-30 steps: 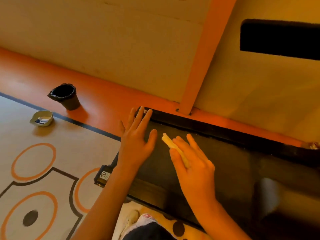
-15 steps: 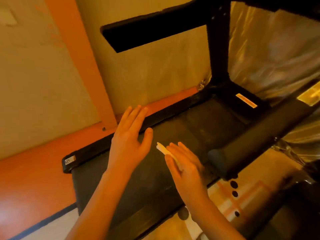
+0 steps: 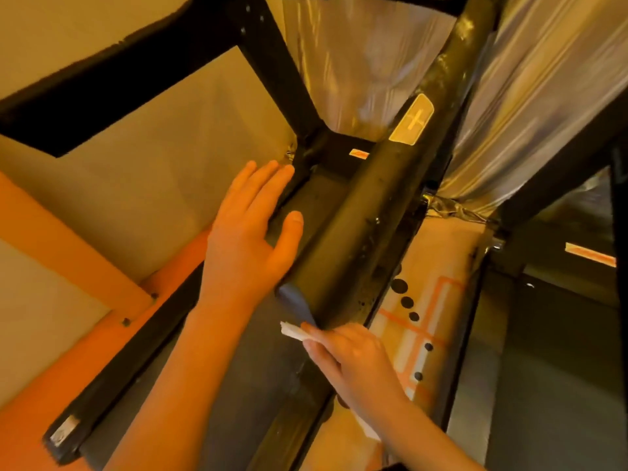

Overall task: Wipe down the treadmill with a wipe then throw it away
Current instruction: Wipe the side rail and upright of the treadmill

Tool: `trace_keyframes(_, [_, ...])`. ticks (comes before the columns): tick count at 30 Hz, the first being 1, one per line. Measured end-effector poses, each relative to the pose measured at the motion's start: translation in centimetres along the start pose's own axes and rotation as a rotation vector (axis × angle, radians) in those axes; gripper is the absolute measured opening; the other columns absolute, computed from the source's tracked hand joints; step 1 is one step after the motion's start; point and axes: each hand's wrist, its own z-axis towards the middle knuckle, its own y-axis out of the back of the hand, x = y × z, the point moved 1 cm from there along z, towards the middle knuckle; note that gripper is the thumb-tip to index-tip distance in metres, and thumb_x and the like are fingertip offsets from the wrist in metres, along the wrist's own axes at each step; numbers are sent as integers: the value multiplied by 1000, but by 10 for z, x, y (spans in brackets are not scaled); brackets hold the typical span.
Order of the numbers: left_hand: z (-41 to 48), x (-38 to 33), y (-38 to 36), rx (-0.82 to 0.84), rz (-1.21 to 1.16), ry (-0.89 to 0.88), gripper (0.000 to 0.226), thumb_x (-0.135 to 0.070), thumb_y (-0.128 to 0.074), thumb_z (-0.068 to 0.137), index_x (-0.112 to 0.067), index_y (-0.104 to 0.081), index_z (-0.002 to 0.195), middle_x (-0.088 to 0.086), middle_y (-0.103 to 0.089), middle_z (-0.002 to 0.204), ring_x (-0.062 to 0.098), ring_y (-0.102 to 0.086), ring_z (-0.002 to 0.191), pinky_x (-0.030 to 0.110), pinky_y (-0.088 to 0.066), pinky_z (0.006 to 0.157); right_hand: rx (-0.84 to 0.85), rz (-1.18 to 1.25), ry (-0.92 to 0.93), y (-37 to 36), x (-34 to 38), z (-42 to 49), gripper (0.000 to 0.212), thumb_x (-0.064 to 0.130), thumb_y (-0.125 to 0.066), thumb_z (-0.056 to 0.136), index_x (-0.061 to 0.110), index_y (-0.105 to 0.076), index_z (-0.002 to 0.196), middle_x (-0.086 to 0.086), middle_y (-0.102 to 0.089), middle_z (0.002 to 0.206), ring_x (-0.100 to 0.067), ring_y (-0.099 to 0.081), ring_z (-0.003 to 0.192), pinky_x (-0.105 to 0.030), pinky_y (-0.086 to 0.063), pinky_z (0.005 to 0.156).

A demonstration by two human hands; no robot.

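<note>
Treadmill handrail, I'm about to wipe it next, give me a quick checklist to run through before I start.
1. Wipe in right grip: ok, its end pokes out past the fingers.
2. Wipe at the near end of the rail: ok, right beside the end cap; contact cannot tell.
3. Left grip free: ok, open, holding nothing, beside the rail.
4. Rail top free of loose objects: ok, only a label on it.
5. Bin in sight for the throw-away: not ok, none in view.
6. Wipe damp enough: cannot tell.
</note>
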Motion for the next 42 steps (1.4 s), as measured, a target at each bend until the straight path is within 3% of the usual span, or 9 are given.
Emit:
trace_keyframes(3, [16,-14,7,-5,-2,-39,51,-27,-61,98,-15,-52,148,0,-46,153,23,-31,152,15,-15,122,56,138,-41,20,-17,-8,38,45,-40,110,25,-72,114,12,-74,101,-1,-67,93,-11,-53,79])
trace_keyframes(6, [34,-28,13,-2,14,-116,51,-26,-60,99,-13,-52,148,2,-46,153,24,-31,152,18,-16,123,-45,191,-13,42,-34,-15,32,41,-49,108,23,-73,118,10,-74,115,-1,-67,109,-21,-58,88])
trace_keyframes(12, [69,-57,3,135,11,-178,54,-32,-57,100,-18,-48,151,1,-45,157,20,-27,153,21,-16,123,-365,193,-36,84,-54,3,30,30,-60,101,10,-74,118,0,-75,117,-12,-70,114,-35,-61,89])
trace_keyframes(15, [85,-72,-8,224,12,-216,54,-35,-55,99,-21,-48,151,0,-44,158,21,-25,154,36,-19,124,-438,214,-90,94,-65,15,30,27,-62,99,9,-73,121,-1,-74,121,-14,-67,121,-37,-59,95])
trace_keyframes(19, [116,-92,-24,299,19,-300,55,-39,-52,99,-23,-48,151,-3,-45,157,20,-24,154,34,-16,124,-476,216,-150,107,-79,33,30,27,-61,101,11,-73,123,2,-71,126,-12,-63,127,-35,-57,100])
trace_keyframes(22, [143,-104,-42,353,48,-344,56,-45,-49,99,-30,-45,152,-7,-42,159,15,-21,155,31,-14,122,-538,209,-205,117,-91,54,30,28,-59,101,14,-72,125,10,-67,126,-11,-64,125,-29,-56,98])
trace_keyframes(28, [210,-125,-91,467,199,-422,55,-51,-45,99,-33,-46,151,-8,-42,159,17,-22,154,54,-28,120,-627,335,-436,141,-131,120,32,29,-62,102,17,-70,131,4,-75,117,1,-62,111,-3,-47,83])
trace_keyframes(33, [252,-131,-139,553,346,-355,60,-48,-48,103,-28,-34,158,-5,-32,165,18,-16,156,53,-24,121,-745,425,-493,159,-178,185,33,25,-63,102,19,-68,133,18,-70,98,17,-60,91,-4,-45,73])
trace_keyframes(42, [263,-116,-207,691,486,-287,73,-52,-34,106,-20,-3,164,2,1,172,18,5,158,54,-10,125,-781,389,-483,182,-263,277,30,20,-62,103,16,-69,132,15,-69,109,22,-57,97,-1,-43,82])
